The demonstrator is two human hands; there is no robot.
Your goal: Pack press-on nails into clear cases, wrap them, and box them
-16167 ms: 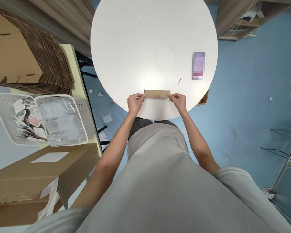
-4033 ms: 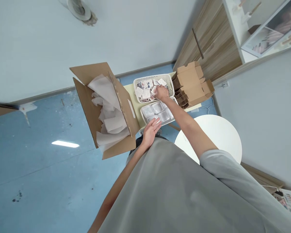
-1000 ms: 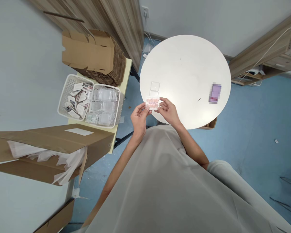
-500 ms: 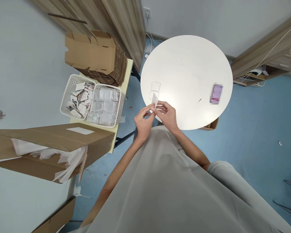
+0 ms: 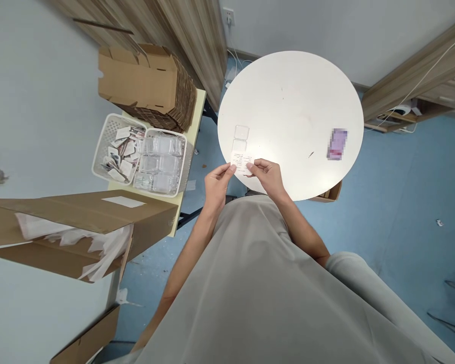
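A small white card (image 5: 241, 163) with lines of print faces up, held over the near left edge of the round white table (image 5: 296, 101). My left hand (image 5: 217, 186) pinches its left side between thumb and fingers. On its right side, my right hand (image 5: 269, 177) grips it in the same way. Just beyond the card, an open clear plastic case (image 5: 241, 132) lies on the table, its nearer half partly hidden by the card.
A purple pixelated item (image 5: 337, 144) lies on the table's right side. To the left, a side table bears a basket of cards (image 5: 103, 144), a basket of clear cases (image 5: 185, 169) and folded cardboard (image 5: 140, 81). Nearer stands an open carton (image 5: 151, 222) with white wrapping.
The card, tilted and seen narrow before, now lies flat to view with its print showing. My hands have moved apart to its two sides.
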